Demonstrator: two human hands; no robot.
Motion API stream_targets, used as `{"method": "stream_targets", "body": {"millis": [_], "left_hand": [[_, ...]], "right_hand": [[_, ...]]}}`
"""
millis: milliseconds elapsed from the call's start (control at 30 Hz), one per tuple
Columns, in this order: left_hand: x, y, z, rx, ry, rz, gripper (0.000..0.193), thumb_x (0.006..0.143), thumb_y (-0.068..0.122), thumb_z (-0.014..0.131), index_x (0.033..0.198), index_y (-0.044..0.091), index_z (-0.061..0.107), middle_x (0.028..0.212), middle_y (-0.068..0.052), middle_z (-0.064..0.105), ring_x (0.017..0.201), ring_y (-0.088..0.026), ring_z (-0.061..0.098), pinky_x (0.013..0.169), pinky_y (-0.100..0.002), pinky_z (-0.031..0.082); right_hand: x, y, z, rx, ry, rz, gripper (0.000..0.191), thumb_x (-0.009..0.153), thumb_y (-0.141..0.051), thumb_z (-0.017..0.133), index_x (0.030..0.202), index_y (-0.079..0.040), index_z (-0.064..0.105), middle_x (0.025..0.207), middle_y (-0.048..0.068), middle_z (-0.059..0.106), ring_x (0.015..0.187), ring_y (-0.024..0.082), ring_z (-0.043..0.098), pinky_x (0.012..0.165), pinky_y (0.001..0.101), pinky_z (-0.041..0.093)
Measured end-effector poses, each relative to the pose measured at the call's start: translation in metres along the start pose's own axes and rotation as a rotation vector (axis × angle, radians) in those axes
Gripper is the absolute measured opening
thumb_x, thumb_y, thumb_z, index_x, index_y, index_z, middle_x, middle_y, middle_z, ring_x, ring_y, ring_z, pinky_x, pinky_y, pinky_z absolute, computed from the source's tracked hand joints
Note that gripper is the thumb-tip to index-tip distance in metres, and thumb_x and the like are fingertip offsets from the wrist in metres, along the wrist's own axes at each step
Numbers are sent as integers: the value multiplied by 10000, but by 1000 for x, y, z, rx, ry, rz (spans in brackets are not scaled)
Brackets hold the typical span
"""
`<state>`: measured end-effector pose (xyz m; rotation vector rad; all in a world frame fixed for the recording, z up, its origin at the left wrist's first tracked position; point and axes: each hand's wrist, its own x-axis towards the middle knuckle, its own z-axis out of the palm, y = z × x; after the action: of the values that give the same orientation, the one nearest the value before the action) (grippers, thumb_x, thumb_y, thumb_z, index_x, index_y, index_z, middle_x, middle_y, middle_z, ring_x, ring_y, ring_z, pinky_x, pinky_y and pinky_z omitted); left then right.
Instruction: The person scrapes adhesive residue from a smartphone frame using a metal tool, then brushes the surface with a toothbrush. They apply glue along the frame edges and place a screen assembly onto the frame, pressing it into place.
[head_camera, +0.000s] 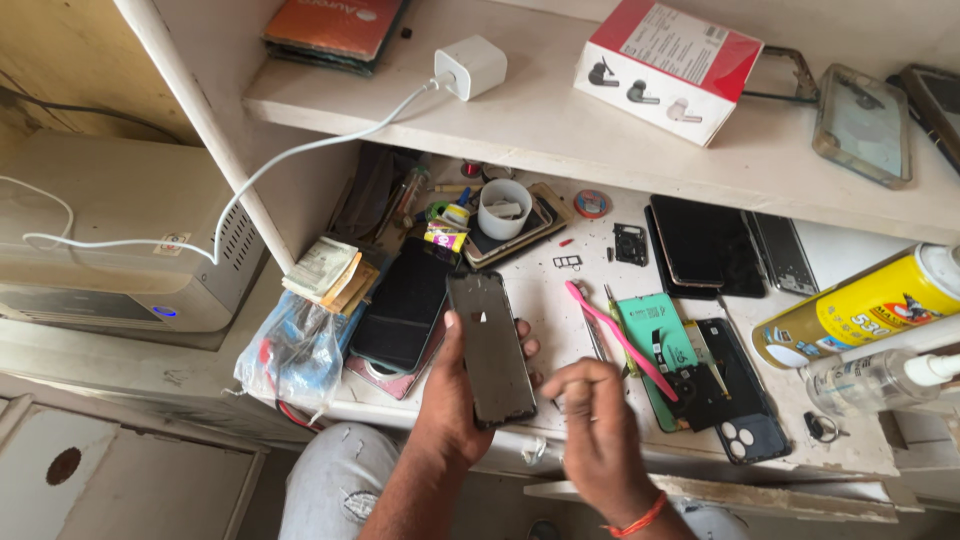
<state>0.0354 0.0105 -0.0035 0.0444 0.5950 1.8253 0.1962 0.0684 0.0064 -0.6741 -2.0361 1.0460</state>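
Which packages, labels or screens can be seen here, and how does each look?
Box: upper shelf, rectangular, red and white, earbud pictures.
Spray can: right edge, lying, yellow printed label.
Phone panel: in left hand, dark, unlit.
Black screens: bench back, unlit.

A white square charger plug (472, 66) and a red-and-white cardboard box (668, 68) sit on the upper shelf (560, 130). On the table (560, 300) below lie a pink plastic tool (618, 338), a white round cup (503, 208) and what looks like a green-backed open phone (655, 345).
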Motion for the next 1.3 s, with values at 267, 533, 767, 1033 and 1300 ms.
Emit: {"method": "stream_targets", "body": {"millis": [267, 533, 767, 1033, 1300], "left_hand": [[-7, 2, 6, 145, 80, -140, 707, 977, 626, 381, 1230, 34, 676, 1048, -126, 757, 946, -246, 737, 867, -421, 598], [3, -19, -8, 143, 196, 12, 507, 1016, 462, 491, 1271, 45, 625, 1099, -114, 718, 965, -228, 689, 858, -389, 571], [4, -21, -9, 112, 163, 3, 510, 995, 445, 488, 1336, 76, 576, 1256, -96, 683, 1141, -215, 660, 970, -389, 545], [-2, -16, 1, 109, 203, -12, 534, 982, 429, 513, 1412, 114, 553, 1320, -88, 665, 1179, -214, 643, 995, -402, 526], [-8, 2, 38, 456, 147, -118, 615, 936, 323, 566, 1513, 234, 373, 1387, -87, 625, 1255, -231, 601, 1007, -412, 506]], "right_hand": [[74, 14, -5, -171, 62, -146, 140, 968, -152, 679, 1049, -41, 709, 897, 32, 738, 762, 106, 646, 691, 281, 544], [189, -13, 60, -479, -243, -245, 236, 861, -218, 783, 1061, -94, 763, 974, 108, 746, 883, 289, 706, 775, 422, 563], [201, -20, 101, -758, -327, -228, 212, 794, -186, 788, 991, -116, 751, 1055, 114, 697, 981, 350, 684, 813, 487, 542], [134, -4, 26, -109, 100, -335, 191, 963, -89, 750, 1117, -22, 659, 978, 56, 667, 874, 137, 651, 789, 275, 541], [16, 30, -42, 400, 234, 161, 257, 970, -99, 705, 1181, 28, 631, 1003, 49, 708, 886, 78, 638, 804, 217, 531]]}}
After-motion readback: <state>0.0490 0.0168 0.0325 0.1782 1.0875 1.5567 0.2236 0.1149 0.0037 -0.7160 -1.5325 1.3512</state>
